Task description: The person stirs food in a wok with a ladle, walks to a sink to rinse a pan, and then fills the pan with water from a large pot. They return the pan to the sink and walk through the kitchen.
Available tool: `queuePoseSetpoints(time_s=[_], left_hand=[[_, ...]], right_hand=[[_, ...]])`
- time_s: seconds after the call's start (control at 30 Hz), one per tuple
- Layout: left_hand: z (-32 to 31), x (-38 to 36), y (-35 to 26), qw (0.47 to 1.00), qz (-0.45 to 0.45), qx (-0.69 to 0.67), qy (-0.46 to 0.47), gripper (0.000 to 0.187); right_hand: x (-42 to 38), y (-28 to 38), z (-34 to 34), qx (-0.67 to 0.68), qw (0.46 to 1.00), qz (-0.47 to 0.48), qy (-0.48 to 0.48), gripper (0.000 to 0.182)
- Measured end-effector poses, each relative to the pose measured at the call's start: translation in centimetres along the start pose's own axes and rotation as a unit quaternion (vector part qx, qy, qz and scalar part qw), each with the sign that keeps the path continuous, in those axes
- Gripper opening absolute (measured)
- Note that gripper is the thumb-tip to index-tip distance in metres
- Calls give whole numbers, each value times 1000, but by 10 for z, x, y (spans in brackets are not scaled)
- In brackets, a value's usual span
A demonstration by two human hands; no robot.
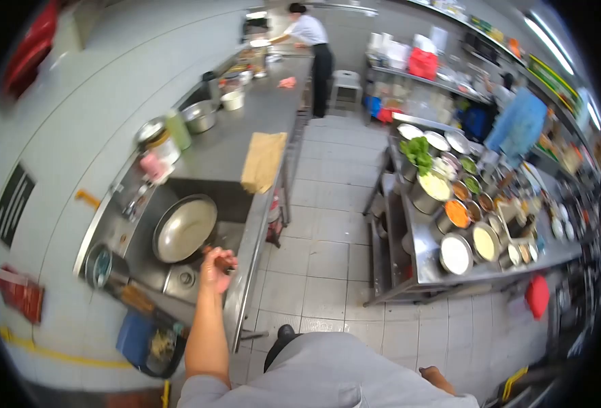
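Left hand (217, 267) closed round the handle of the wok (185, 228), which sits in the sink (178, 275) at the near end of the steel table (246, 129). Right hand (431, 372) low by the hip, barely showing; can't tell if open or closed. Best keep a firm wrap on the handle, wrist straight, wok tilted into the basin clear of the tap (136, 198). Brown cloth (263, 161) hangs over the table's front edge just beyond. Ingredient pots (460, 224) on a rack across the aisle. Another person (310, 41) works at the far end.
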State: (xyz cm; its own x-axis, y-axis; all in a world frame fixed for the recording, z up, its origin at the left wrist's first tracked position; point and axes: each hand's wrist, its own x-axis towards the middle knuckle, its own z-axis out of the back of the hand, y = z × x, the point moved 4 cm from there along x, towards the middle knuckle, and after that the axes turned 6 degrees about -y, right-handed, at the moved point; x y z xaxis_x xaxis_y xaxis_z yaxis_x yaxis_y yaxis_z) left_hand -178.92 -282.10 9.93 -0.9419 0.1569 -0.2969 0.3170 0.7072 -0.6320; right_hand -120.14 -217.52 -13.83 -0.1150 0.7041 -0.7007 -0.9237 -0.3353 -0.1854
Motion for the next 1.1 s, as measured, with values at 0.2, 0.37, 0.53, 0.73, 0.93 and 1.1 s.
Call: queuePoseSetpoints(time_s=[0.2,0.37,0.53,0.73,0.93,1.1], left_hand=[[63,116,2,998,27,-11,-49,16],[136,205,30,985,53,112,-117,22],[100,209,24,973,100,138,-156,30],[105,231,21,972,73,147,-168,31],[90,201,15,949,139,244,-144,34],[96,208,0,703,-30,710,-20,43]], right_hand=[[3,-18,-141,30,998,-40,50,67],[-89,57,-149,130,991,-11,-29,66],[-138,79,-181,82,996,-17,15,66],[-146,79,-191,94,994,-39,42,66],[-144,100,-134,134,989,-63,-11,65],[-156,96,-109,230,967,-108,-22,64]])
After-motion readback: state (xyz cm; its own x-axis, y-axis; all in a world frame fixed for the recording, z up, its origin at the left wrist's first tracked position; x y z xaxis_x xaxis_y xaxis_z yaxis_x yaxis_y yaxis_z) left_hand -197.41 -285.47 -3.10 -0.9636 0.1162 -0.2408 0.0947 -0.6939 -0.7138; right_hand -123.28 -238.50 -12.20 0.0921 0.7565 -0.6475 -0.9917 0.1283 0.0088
